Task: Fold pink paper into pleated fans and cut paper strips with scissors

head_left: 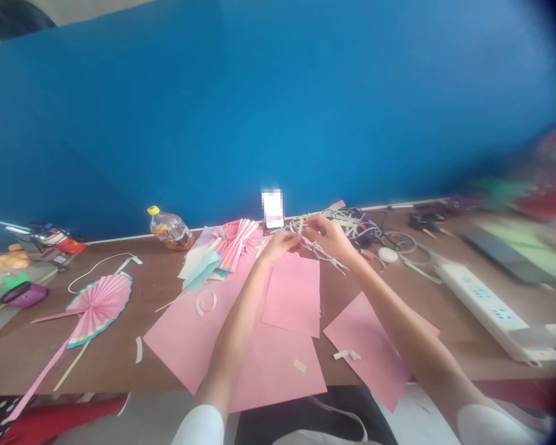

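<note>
At the back middle of the table, my left hand has its thumb and fingers pinched together. What sits in that pinch is too small to tell. Just to its right, my right hand is closed too, its fingertips on a thin white strip. A tangle of pale strips lies behind and to the right of the hands. Below them is a small pink sheet on top of a larger pink sheet. Another pink sheet lies under my right forearm.
A pleated pink fan lies on the left. Folded pink paper and a yellow-capped bottle are left of the hands. A phone leans against the blue partition. A white power strip lies on the right.
</note>
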{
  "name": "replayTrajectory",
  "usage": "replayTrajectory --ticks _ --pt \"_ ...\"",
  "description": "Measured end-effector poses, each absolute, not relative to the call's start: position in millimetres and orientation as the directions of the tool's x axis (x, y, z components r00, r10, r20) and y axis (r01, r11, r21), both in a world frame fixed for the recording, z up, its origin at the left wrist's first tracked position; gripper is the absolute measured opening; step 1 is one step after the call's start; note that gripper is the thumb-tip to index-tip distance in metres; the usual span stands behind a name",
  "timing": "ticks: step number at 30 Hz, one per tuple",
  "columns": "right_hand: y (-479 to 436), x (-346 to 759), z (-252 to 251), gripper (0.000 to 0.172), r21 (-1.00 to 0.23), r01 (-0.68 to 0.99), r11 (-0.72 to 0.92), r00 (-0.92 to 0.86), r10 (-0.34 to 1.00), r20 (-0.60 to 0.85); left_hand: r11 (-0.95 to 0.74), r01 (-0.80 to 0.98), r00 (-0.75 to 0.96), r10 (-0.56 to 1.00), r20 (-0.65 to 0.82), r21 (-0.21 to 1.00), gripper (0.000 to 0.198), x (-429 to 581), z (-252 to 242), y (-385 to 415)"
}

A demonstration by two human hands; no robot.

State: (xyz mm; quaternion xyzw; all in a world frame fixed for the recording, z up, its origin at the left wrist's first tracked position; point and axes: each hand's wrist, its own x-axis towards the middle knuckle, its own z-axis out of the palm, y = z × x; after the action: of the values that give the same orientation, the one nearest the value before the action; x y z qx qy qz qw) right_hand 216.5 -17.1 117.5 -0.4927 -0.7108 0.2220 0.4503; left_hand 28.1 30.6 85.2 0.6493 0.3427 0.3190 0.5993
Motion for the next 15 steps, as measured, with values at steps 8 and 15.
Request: replayTrajectory --ticks 8,15 --pt "-15.2 215.1 113.6 0.016 -0.618 0.597 0.511 -0.266 0.853 0.449 0.062 -0.004 0.461 0.886 -0.053 0.998 0.049 27.0 89.0 28.1" --pt "-12.2 212.7 109.4 0.015 -0.636 0.607 0.477 -0.199 0.865 0.46 0.109 -0.039 0.416 0.906 -0.083 0.993 0.045 31.7 87.7 28.1"
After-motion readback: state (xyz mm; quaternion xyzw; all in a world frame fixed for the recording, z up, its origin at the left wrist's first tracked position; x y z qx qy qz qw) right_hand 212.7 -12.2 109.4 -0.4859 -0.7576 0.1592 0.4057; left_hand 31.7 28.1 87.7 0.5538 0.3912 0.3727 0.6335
